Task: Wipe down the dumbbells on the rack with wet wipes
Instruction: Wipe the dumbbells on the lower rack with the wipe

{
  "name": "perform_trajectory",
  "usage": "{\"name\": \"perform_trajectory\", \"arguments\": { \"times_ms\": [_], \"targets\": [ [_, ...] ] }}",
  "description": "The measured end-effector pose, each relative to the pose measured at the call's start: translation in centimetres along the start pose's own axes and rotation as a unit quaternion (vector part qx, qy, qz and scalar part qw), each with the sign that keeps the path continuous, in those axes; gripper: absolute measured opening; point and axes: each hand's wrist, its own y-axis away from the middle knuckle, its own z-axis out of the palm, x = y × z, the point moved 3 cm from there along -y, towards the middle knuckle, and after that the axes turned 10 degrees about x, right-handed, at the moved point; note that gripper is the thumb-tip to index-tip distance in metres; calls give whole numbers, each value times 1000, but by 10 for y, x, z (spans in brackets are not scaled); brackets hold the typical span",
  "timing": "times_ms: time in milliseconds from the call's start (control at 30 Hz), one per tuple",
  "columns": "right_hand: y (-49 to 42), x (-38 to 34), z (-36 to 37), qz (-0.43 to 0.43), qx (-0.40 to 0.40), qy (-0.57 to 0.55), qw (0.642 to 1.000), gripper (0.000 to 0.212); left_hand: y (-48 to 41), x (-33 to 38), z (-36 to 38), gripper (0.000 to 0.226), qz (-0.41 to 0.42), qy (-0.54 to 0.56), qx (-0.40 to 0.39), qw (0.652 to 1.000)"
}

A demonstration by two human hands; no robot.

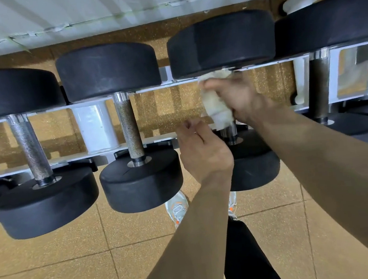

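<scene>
Several black dumbbells lie across a white rack (pixel 95 126). My right hand (pixel 240 97) grips a crumpled white wet wipe (pixel 214 103) wrapped around the handle of the third dumbbell (pixel 220 43) from the left. Most of that handle is hidden by the wipe and hand; only its chrome lower end shows. My left hand (pixel 202 151) hovers just left of that handle with fingers curled, holding nothing visible. To the left sit a second dumbbell (pixel 129 127) and a first dumbbell (pixel 30 150), their knurled handles bare.
A fourth dumbbell (pixel 320 87) lies to the right of my right forearm. A white corrugated wall (pixel 95 9) runs behind the rack. Tan speckled floor tiles (pixel 67 267) lie below, with my shoes (pixel 178 208) and a dark trouser leg under the rack's front edge.
</scene>
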Motion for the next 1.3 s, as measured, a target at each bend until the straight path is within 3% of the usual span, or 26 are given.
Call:
{"name": "perform_trajectory", "arguments": {
  "times_ms": [100,167,233,333,433,533,667,767,833,900,933,1033,1133,1200,1300],
  "targets": [
    [22,20,-15,82,-185,34,979,16,0,4,-2,20,-8,-3,-2,1000],
    [33,25,-23,84,-207,96,970,18,1,6,-2,30,3,-2,-1,1000],
    [32,23,-25,48,-166,164,971,27,2,7,-3,33,8,1,-2,1000],
    [31,21,-17,34,-26,252,967,32,1,5,-2,33,11,3,-4,1000],
    [21,10,-2,34,91,131,987,30,-2,0,0,38,15,-6,-2,1000],
    [4,-8,10,-2,99,19,995,17,-1,-2,0,33,27,-9,4,1000],
    [16,9,1,-83,90,136,983,11,-1,2,-2,47,33,-11,-8,999],
    [27,23,-12,-101,34,307,946,32,0,6,-5,45,29,-42,-34,998],
    [34,30,-20,-57,-41,445,893,51,-1,10,-7,35,42,-82,-77,993],
    [47,36,-33,-34,-98,529,842,53,-3,11,-8,34,55,-134,-138,980],
    [56,34,-40,-37,-109,536,836,47,-5,12,-10,37,56,-145,-153,976],
    [94,15,-57,-58,-96,462,880,35,-5,23,-26,37,69,-141,-175,972],
    [135,4,-78,-23,-9,181,983,26,16,33,-43,28,88,-59,-250,962],
    [161,2,-91,-5,-5,25,1000,13,34,43,-51,34,71,-16,-304,950],
    [178,7,-111,14,-53,-75,996,14,62,55,-54,35,24,13,-352,936]
  ]
}}
